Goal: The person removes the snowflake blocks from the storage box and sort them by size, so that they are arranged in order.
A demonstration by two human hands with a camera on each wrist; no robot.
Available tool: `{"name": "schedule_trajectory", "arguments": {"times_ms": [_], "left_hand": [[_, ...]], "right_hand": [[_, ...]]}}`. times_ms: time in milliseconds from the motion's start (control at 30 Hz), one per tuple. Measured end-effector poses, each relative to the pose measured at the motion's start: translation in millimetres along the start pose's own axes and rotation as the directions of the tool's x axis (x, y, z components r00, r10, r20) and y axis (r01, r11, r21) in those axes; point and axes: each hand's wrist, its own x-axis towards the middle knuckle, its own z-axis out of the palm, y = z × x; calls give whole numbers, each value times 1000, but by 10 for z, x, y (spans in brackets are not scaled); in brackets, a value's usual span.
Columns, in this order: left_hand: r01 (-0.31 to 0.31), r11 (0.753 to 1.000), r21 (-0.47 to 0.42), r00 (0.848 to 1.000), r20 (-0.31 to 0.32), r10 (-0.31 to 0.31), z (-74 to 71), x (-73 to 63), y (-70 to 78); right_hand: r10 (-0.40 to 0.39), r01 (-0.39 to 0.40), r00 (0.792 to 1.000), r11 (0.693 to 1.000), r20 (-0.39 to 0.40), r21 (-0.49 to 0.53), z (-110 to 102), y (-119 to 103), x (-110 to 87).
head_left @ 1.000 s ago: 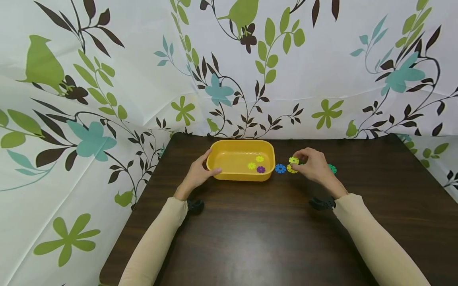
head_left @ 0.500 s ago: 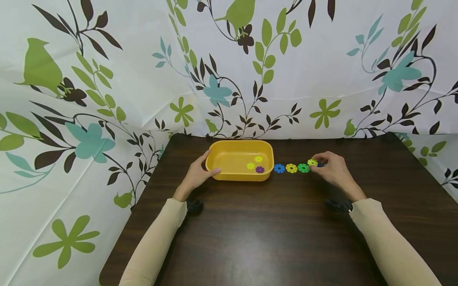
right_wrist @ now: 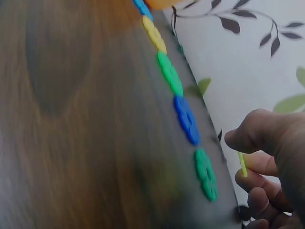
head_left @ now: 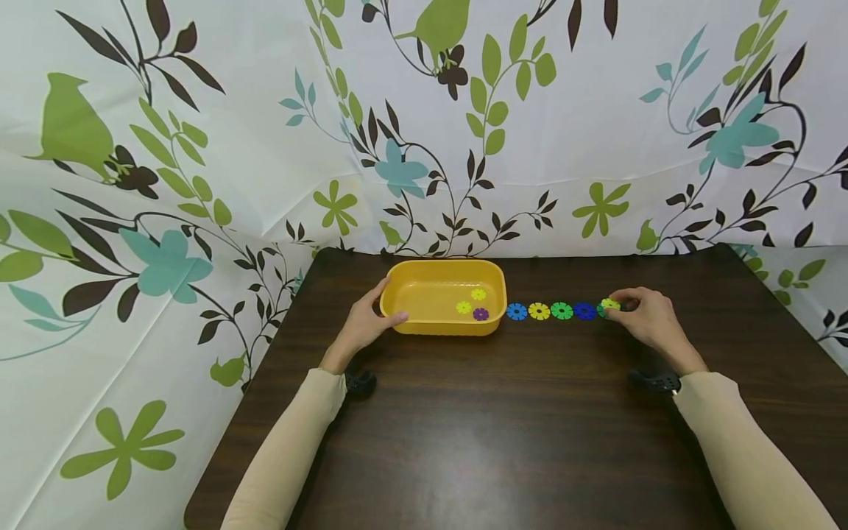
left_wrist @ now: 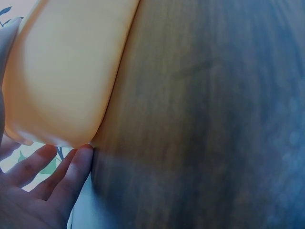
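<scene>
My right hand (head_left: pixel 649 320) pinches a yellow-green flower-shaped disc (head_left: pixel 610 302) between thumb and fingers. In the right wrist view this disc (right_wrist: pixel 242 164) shows edge-on, raised beside the green disc (right_wrist: pixel 206 174) at the row's right end. That row runs from a light blue disc (head_left: pixel 517 311) through a yellow disc (head_left: pixel 539 311), a green disc (head_left: pixel 562 311) and a dark blue disc (head_left: pixel 584 311). My left hand (head_left: pixel 361 320) grips the left end of a yellow plastic tub (head_left: pixel 442 328), thumb over its front rim. Inside lie two yellow-green discs (head_left: pixel 463 308) and a purple disc (head_left: pixel 480 314).
The dark wood table (head_left: pixel 437 442) extends in front of the tub and the row. Behind it hangs a white cloth (head_left: pixel 583 132) printed with leaves and birds, close to the table's back edge.
My right hand has moved rightward along the row with the yellow-green disc, from over the yellow disc to the green one at the end. My left hand stays on the tub.
</scene>
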Motion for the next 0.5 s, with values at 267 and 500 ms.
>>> {"name": "schedule_trajectory", "arguments": {"times_ms": [267,500], "left_hand": [[-5,1000,1,1000,4,5,-2,-8,-6],[-12,1000,-2,1000,6,12,-6,-2,-6]], "right_hand": [[71,-70,997,997,24,-28,-89,233,12],[113,-112,993,993,47,-29,-128,364,14]]}}
